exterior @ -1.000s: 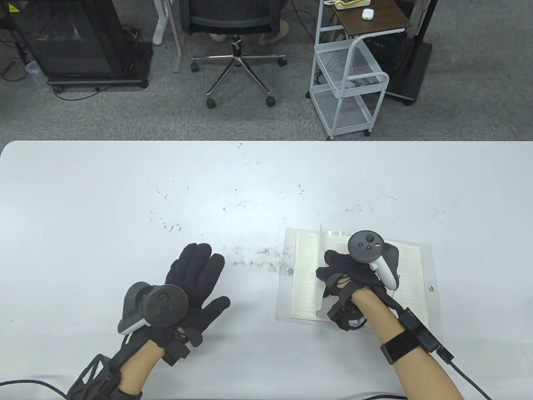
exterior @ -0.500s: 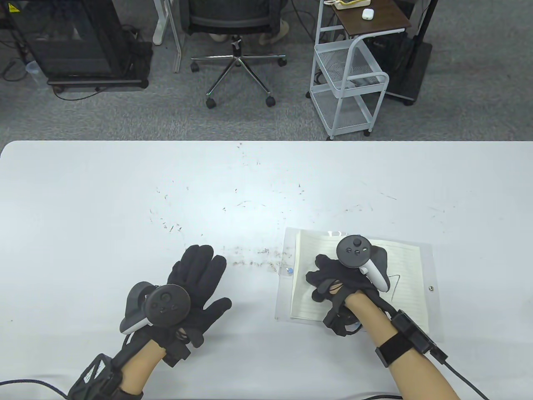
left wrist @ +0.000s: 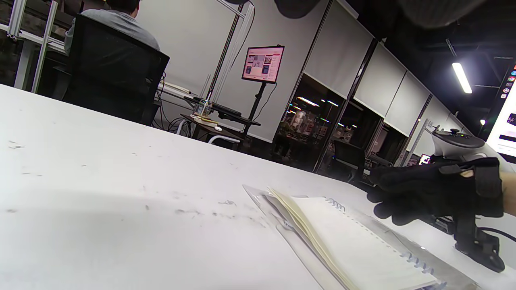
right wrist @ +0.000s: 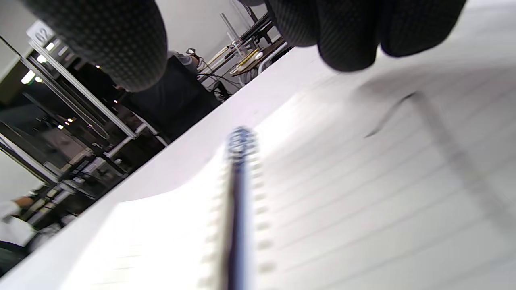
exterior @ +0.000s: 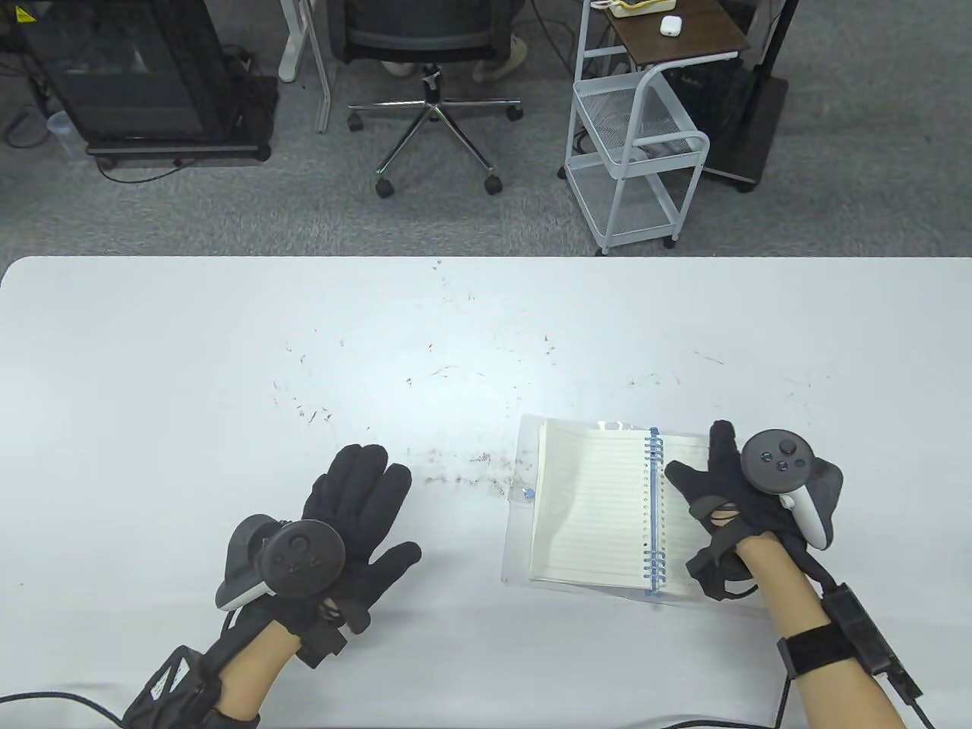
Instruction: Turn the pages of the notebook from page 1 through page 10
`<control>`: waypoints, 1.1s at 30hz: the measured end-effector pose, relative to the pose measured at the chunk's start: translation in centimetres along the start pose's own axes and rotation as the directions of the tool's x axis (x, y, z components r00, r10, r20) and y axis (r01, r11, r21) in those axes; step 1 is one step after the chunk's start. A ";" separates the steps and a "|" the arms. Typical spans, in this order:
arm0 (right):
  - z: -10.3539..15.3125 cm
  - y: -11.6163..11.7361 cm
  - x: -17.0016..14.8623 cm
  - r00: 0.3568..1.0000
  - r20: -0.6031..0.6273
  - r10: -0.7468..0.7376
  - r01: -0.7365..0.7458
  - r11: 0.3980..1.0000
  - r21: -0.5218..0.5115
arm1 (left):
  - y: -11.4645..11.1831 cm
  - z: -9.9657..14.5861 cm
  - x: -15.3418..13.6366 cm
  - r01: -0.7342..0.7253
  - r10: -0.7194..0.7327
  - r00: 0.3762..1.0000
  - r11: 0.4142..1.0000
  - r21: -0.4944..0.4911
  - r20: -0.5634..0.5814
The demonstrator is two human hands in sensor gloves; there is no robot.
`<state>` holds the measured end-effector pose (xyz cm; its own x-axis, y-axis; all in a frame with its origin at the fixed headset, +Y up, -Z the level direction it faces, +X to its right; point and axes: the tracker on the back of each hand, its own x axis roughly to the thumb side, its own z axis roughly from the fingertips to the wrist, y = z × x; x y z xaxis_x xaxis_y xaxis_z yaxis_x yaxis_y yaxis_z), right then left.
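Observation:
A spiral notebook [exterior: 592, 509] lies open on the white table [exterior: 228, 364], right of centre near the front edge. Its lined left page faces up and a blue spiral [exterior: 653, 516] runs down the middle. My right hand [exterior: 702, 474] is over the right page with fingers spread, holding nothing. In the right wrist view the fingertips [right wrist: 346, 36] hang just above the lined right page [right wrist: 383, 181], which has a dark pen mark, beside the spiral [right wrist: 238, 189]. My left hand [exterior: 357, 493] rests flat on the table, left of the notebook. The left wrist view shows the notebook [left wrist: 354, 241] and the right hand [left wrist: 427, 193].
The notebook's clear plastic cover [exterior: 524, 456] sticks out past the left page. Small dark scuffs [exterior: 456, 463] mark the table between the hands. Beyond the far edge stand an office chair [exterior: 433, 45] and a white wire cart [exterior: 638, 152].
My right hand carried a page over to the left and laid it flat, then moved back right over the right page. The spiral now shows. The left hand has not moved.

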<state>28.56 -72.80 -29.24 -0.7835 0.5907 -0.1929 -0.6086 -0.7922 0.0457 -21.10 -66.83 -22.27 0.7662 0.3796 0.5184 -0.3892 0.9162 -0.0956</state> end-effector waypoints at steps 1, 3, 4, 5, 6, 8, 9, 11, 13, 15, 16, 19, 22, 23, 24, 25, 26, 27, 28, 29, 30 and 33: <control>0.0 -0.2 -0.7 0.999 -0.009 0.047 -0.047 0.999 0.006 | 0.0 0.0 0.0 0.000 0.000 1.000 1.000 0.000 -0.002; 0.0 -0.2 -1.9 0.992 -0.035 0.122 -0.120 0.991 0.061 | 0.0 0.0 0.0 0.000 0.000 1.000 1.000 -0.002 -0.004; -0.1 0.0 -2.6 0.988 -0.048 0.146 -0.141 0.985 0.095 | 0.0 0.0 0.0 0.003 -0.003 1.000 1.000 -0.004 -0.005; -0.1 0.1 -2.8 0.988 -0.050 0.148 -0.142 0.984 0.105 | -0.1 0.0 0.0 0.004 -0.004 1.000 1.000 -0.005 -0.006; -0.3 0.5 -3.5 0.988 -0.057 0.145 -0.137 0.982 0.129 | -0.1 0.0 0.0 0.004 -0.004 1.000 1.000 -0.007 -0.007; -0.6 1.2 -4.0 0.984 -0.070 0.164 -0.149 0.972 0.184 | -0.1 0.0 0.0 0.003 -0.003 1.000 1.000 -0.008 -0.009; -0.7 1.4 -4.1 0.981 -0.070 0.181 -0.162 0.963 0.215 | -0.1 0.1 0.0 0.002 -0.003 1.000 1.000 -0.007 -0.010; -1.0 2.0 -4.2 0.972 -0.057 0.229 -0.205 0.937 0.282 | -0.1 0.1 0.0 0.002 -0.002 1.000 1.000 -0.005 -0.013; -1.1 2.6 -4.1 0.961 -0.037 0.273 -0.246 0.911 0.330 | -0.1 0.1 0.0 0.000 0.000 1.000 1.000 -0.004 -0.016; -1.1 3.2 -4.1 0.955 -0.033 0.293 -0.257 0.883 0.392 | -0.1 0.0 0.0 0.000 0.000 1.000 1.000 -0.007 -0.018; -1.0 3.5 -3.9 0.944 -0.040 0.329 -0.281 0.857 0.432 | -0.1 0.0 0.0 0.000 0.000 1.000 1.000 -0.010 -0.018; -1.0 3.5 -3.7 0.943 -0.039 0.332 -0.288 0.866 0.410 | -0.2 0.0 0.1 0.000 0.000 1.000 1.000 -0.015 -0.016; -0.7 3.6 -3.3 0.944 -0.034 0.327 -0.291 0.878 0.379 | -0.2 0.0 0.1 0.001 -0.001 1.000 1.000 -0.013 -0.014; -0.6 3.6 -3.2 0.947 -0.029 0.321 -0.289 0.886 0.361 | -0.1 0.0 0.1 0.001 -0.001 1.000 1.000 -0.011 -0.014; -0.5 3.6 -3.0 0.949 -0.030 0.313 -0.286 0.897 0.337 | -0.1 0.0 0.1 0.000 0.000 1.000 1.000 -0.009 -0.014; -0.4 3.6 -2.7 0.953 -0.028 0.303 -0.279 0.906 0.317 | -0.1 0.0 0.1 0.000 0.000 1.000 1.000 -0.007 -0.014; -0.3 3.5 -2.6 0.955 -0.022 0.297 -0.276 0.911 0.306 | -0.1 0.0 0.1 0.000 0.000 1.000 1.000 -0.006 -0.014; -0.2 3.4 -2.2 0.956 -0.022 0.292 -0.274 0.917 0.288 | -0.1 0.0 0.1 -0.001 0.000 1.000 1.000 -0.004 -0.014; -0.1 3.4 -2.1 0.957 -0.021 0.289 -0.271 0.920 0.284 | -0.1 0.0 0.1 0.000 0.000 1.000 1.000 -0.003 -0.014; -0.1 3.4 -1.9 0.957 -0.014 0.288 -0.273 0.921 0.277 | -0.1 0.0 0.1 0.000 0.000 1.000 1.000 -0.003 -0.013; 0.0 3.2 -1.6 0.958 -0.010 0.288 -0.275 0.924 0.267 | -0.1 0.0 0.1 0.000 0.000 1.000 1.000 -0.003 -0.012; 0.3 2.6 -1.0 0.977 -0.018 0.213 -0.202 0.948 0.244 | -0.1 0.0 0.2 0.001 -0.001 1.000 1.000 -0.001 -0.010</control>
<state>27.74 -75.37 -28.65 -0.8927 0.4055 -0.1965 -0.4494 -0.8335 0.3214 -20.97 -66.82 -22.14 0.7720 0.3797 0.5098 -0.3875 0.9168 -0.0960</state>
